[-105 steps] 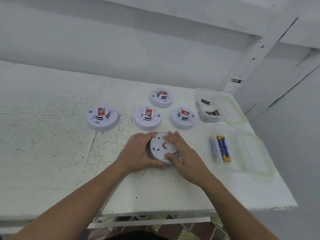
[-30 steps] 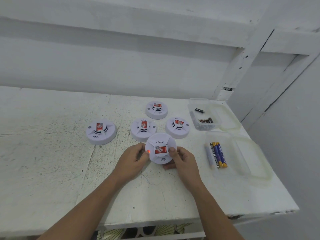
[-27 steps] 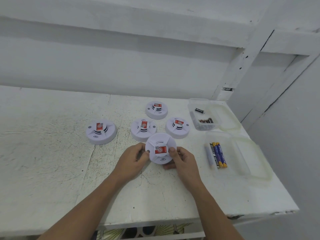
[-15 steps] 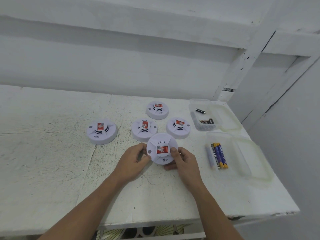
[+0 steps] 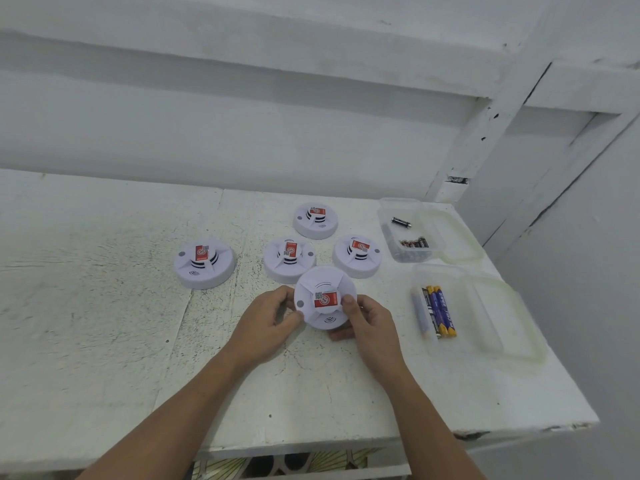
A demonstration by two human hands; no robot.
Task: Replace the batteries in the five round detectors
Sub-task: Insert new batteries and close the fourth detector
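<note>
I hold a white round detector face up, tilted toward me, its red label on top. My left hand grips its left rim and my right hand grips its right side, thumb beside the label. Several more white detectors stand face up on the table: one at the left, one in the middle, one at the back, one at the right. Blue and yellow batteries lie in a clear tray. Dark batteries lie in a second clear box.
The white table ends in a front edge near my forearms and a right edge past the trays. A white wall and a slanted white beam rise behind. Box lids lie beside the trays.
The detector was back side up 3.5 s ago and is now turned face up in both hands. A red light on its left rim 1.0 s ago has gone out. Little movement since.
</note>
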